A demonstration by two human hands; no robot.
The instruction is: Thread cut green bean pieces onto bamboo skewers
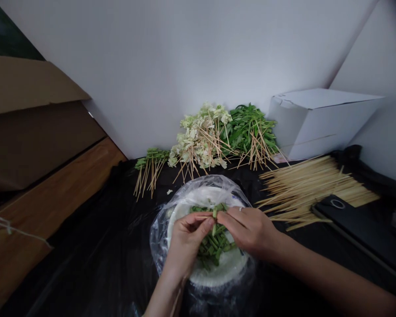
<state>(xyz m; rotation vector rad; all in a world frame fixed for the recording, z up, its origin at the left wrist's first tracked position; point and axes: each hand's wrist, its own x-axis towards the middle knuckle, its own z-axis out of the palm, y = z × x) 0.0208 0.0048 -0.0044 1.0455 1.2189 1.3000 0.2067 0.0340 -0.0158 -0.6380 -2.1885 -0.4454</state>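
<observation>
One short, pale-green cut stem [214,213] sits between both hands' fingertips, right above a round white bowl [218,279]. The left hand [188,233] is pinching it thumb-to-finger, with a thin pale wooden stick [203,217] along those fingers; the right hand [251,229] pinches at the other side, fingers bunched. More chopped green pieces [214,248] fill the bowl, which has clear crinkly plastic [159,240] around it. Behind that there's skewered pale leafy veg [196,134], plus a spread of loose bamboo skewers [303,185] off to the right.
</observation>
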